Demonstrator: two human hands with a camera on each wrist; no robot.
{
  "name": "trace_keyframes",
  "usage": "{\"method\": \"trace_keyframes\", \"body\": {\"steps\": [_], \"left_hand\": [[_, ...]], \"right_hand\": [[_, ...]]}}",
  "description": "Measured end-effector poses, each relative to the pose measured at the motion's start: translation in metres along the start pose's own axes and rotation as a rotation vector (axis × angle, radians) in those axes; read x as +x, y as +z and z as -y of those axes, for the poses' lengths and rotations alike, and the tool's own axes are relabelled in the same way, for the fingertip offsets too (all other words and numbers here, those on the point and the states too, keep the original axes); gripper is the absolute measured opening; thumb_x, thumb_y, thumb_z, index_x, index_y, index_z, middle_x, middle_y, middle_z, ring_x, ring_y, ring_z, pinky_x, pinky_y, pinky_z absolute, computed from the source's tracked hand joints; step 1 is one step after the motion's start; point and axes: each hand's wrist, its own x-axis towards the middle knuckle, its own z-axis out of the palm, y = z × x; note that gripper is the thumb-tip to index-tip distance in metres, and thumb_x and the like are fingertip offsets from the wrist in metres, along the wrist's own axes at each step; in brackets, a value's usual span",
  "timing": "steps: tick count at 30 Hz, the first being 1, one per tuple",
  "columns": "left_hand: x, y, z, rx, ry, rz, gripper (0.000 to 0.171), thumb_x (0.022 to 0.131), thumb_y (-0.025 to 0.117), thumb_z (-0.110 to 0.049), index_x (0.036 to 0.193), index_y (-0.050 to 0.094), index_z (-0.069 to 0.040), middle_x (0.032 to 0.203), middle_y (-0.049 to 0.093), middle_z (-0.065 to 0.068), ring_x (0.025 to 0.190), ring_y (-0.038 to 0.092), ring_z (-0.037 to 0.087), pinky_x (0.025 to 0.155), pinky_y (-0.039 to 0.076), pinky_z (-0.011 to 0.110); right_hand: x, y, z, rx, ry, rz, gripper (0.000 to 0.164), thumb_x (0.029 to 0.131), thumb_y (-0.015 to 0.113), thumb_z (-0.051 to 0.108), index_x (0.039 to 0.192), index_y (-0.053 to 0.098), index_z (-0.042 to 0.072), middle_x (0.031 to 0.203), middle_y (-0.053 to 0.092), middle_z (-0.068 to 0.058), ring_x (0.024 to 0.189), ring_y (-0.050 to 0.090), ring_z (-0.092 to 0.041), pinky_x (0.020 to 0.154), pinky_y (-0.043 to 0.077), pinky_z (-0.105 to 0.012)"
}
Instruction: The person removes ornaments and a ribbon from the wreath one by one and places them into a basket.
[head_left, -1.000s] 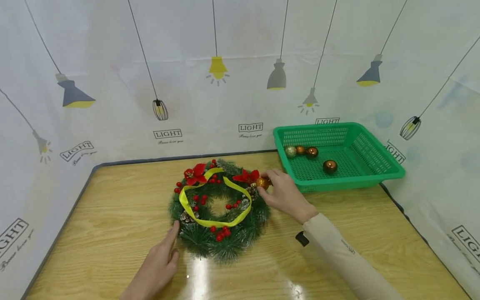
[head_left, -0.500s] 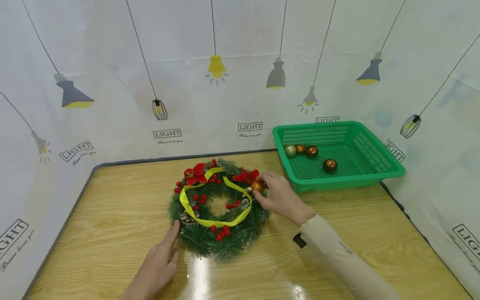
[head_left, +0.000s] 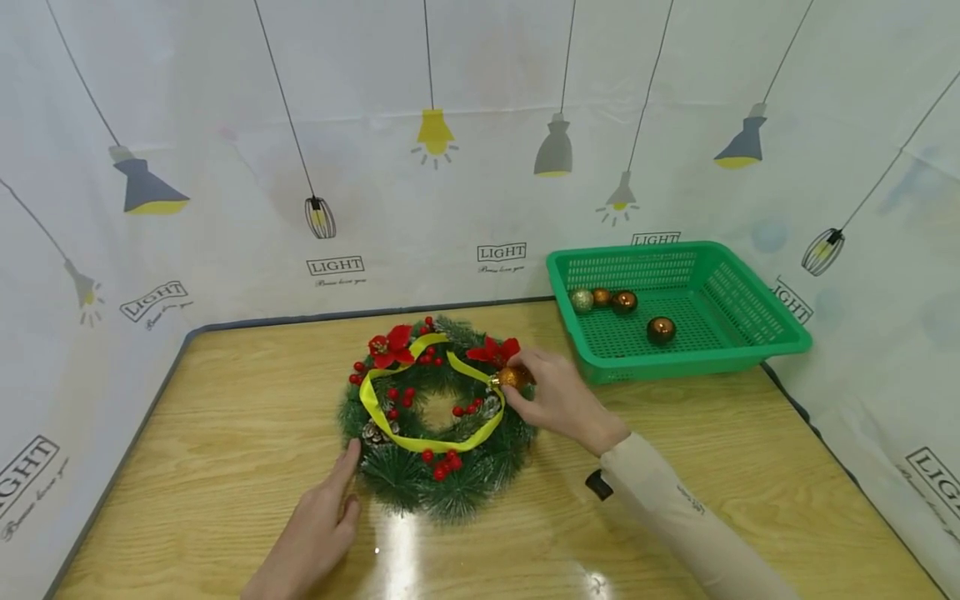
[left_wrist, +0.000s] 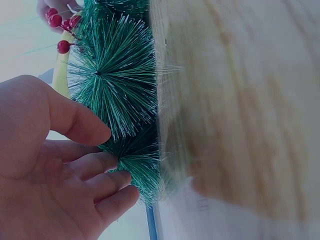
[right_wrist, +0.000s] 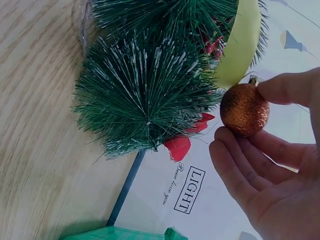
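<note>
A green Christmas wreath [head_left: 401, 483] lies on the table, trimmed with red berries, red flowers [head_left: 390, 347] and pinecones. A yellow ribbon [head_left: 431, 447] loops over its top. My right hand [head_left: 564, 402] pinches an orange glitter bauble [head_left: 513, 378] above the wreath's right side, beside a red flower. In the right wrist view the bauble hangs by the ribbon, its gold cap near my thumb. My left hand [head_left: 318, 518] rests at the wreath's lower left edge, and the left wrist view shows its loosely bent fingers [left_wrist: 117, 192] against the needles.
At the back right stands a green plastic basket [head_left: 697, 367] holding a few baubles, among them a shiny brown one [head_left: 661, 330] and a pale gold glitter one [head_left: 582, 301]. A lamp-printed cloth [head_left: 420, 217] walls the back and sides of the wooden table [head_left: 240, 400].
My right hand has brought the orange bauble slightly left and down, toward the ribbon on the wreath's right side. The left hand and wreath stay in place.
</note>
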Motion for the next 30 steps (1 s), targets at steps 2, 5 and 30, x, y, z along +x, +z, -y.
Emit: {"method": "trace_keyframes", "body": {"steps": [2, 5, 30], "left_hand": [[0.001, 0.000, 0.000, 0.002, 0.006, -0.002, 0.074, 0.093, 0.056, 0.002, 0.159, 0.022, 0.001, 0.160, 0.029, 0.023, 0.144, 0.038, 0.041, 0.116, 0.033, 0.052], [0.001, 0.001, 0.000, 0.007, 0.009, -0.002, 0.074, 0.093, 0.056, 0.002, 0.159, 0.023, 0.001, 0.160, 0.029, 0.024, 0.144, 0.038, 0.041, 0.116, 0.033, 0.052], [0.001, 0.000, -0.001, 0.012, -0.018, 0.027, 0.075, 0.094, 0.054, 0.001, 0.160, 0.019, 0.000, 0.160, 0.028, 0.027, 0.144, 0.036, 0.044, 0.117, 0.032, 0.056]], "right_hand": [[0.000, -0.002, -0.001, 0.012, 0.010, -0.006, 0.022, 0.092, 0.071, 0.015, 0.109, 0.068, 0.002, 0.098, 0.070, -0.007, 0.082, 0.067, -0.016, 0.070, 0.060, -0.030], [0.000, -0.005, -0.002, 0.021, 0.027, -0.023, 0.023, 0.091, 0.071, 0.015, 0.110, 0.068, 0.002, 0.099, 0.070, -0.008, 0.083, 0.067, -0.017, 0.071, 0.061, -0.033], [-0.005, -0.034, -0.022, -0.023, 0.047, -0.138, 0.022, 0.092, 0.071, 0.016, 0.109, 0.069, 0.002, 0.101, 0.071, -0.011, 0.084, 0.066, -0.021, 0.072, 0.060, -0.039]]}}
